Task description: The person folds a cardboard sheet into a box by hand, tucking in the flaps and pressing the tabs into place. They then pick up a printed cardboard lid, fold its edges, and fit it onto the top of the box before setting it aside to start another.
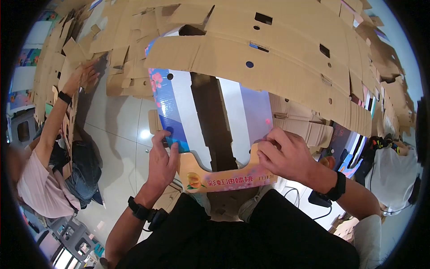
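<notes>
A printed cardboard piece (pixel 233 179), with orange peach artwork and Chinese lettering, lies across the space in front of my lap. My left hand (pixel 163 157) pinches its left side, beside a blue corner. At the right side, my right hand (pixel 286 154) has its fingers curled on the board's edge. Beyond the lettered strip stretch white, blue and lilac printed panels (pixel 233 101) with a long dark gap between them. A large brown cardboard sheet (pixel 286 58) with punched holes overlaps their far end.
Another person (pixel 42 179) sits at the left, arm raised to upright cardboard (pixel 74 107). At the right is a person in a white shirt (pixel 392 179). Stacked cardboard (pixel 130 67) stands ahead. Cables (pixel 293 193) lie on the tiled floor (pixel 125 130).
</notes>
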A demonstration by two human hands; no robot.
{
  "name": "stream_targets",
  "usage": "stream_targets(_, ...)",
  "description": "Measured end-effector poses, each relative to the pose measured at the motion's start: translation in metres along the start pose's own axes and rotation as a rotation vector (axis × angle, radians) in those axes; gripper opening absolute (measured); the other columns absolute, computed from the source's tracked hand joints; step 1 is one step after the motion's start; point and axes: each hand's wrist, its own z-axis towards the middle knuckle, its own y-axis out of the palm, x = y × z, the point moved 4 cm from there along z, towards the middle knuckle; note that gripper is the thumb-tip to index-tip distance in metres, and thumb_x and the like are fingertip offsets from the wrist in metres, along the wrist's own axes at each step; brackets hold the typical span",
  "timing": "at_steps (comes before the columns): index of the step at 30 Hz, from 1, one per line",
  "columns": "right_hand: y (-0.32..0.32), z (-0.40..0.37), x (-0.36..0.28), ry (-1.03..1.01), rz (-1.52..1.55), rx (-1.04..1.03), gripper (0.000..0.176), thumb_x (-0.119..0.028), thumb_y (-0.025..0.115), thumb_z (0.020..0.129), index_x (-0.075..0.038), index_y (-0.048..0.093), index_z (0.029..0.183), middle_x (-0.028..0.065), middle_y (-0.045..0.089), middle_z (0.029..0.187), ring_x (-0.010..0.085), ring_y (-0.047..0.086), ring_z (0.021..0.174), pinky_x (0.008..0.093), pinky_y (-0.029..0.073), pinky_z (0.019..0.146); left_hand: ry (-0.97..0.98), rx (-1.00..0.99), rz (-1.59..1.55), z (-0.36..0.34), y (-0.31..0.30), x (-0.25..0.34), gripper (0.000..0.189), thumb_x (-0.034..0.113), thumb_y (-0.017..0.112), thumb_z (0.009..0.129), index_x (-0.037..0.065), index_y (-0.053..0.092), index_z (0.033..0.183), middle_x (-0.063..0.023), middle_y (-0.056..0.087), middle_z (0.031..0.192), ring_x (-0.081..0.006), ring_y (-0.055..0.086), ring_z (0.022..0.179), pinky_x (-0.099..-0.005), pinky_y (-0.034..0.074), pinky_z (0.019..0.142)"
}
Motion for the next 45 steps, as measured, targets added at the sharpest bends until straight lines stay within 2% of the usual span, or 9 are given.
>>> stream_targets(4,0.0,0.001,0.0,0.005,-0.013,-0.017,0.025,-0.007,0.084,0.08,-0.007,0.063,0.094,0.0078,0.05,0.094,0.0195,0.065,0.071,0.0322,0.059,0.06,0.013,-0.001,-0.009,0.001,0.0,-0.001,0.04,0.008,0.06,0.107,0.003,0.041,0.141,-0.027,0.061,0.127,-0.0417,0.065,0.103,-0.0505,0.052,0.095)
stream_targets(7,0.0,0.003,0.0,0.001,-0.009,-0.012,0.02,-0.011,0.079,0.087,-0.006,0.061,0.095,0.0084,0.049,0.095,0.0207,0.066,0.068,0.0344,0.059,0.06,0.004,0.002,-0.001,0.001,0.0,0.0,0.04,0.008,0.06,0.107,0.003,0.04,0.141,-0.027,0.062,0.126,-0.0418,0.065,0.103,-0.0507,0.052,0.094)
stream_targets(20,0.003,0.001,0.003,0.01,0.029,0.005,0.021,-0.012,0.079,0.086,-0.007,0.059,0.092,0.0081,0.047,0.094,0.0206,0.066,0.069,0.0345,0.059,0.06,0.048,0.043,-0.043,0.002,0.003,-0.007,0.041,0.009,0.059,0.107,0.005,0.038,0.142,-0.0267,0.062,0.121,-0.0416,0.067,0.104,-0.0514,0.053,0.094)
stream_targets(31,0.003,0.002,0.004,-0.021,0.015,0.032,0.022,-0.01,0.08,0.084,-0.006,0.058,0.089,0.0075,0.047,0.092,0.0191,0.064,0.066,0.0329,0.058,0.058,0.106,0.047,-0.015,0.003,0.002,-0.009,0.038,0.009,0.057,0.106,0.005,0.039,0.139,-0.0258,0.06,0.118,-0.0399,0.065,0.097,-0.0509,0.051,0.091)
stream_targets(45,0.005,0.005,0.008,-0.032,0.033,0.073,0.023,-0.01,0.081,0.081,-0.008,0.06,0.091,0.0093,0.056,0.096,0.0187,0.067,0.064,0.0316,0.06,0.056,0.157,0.035,-0.046,0.004,0.004,-0.018,0.038,0.009,0.056,0.107,0.005,0.037,0.14,-0.0254,0.056,0.125,-0.0386,0.064,0.103,-0.0501,0.051,0.096)
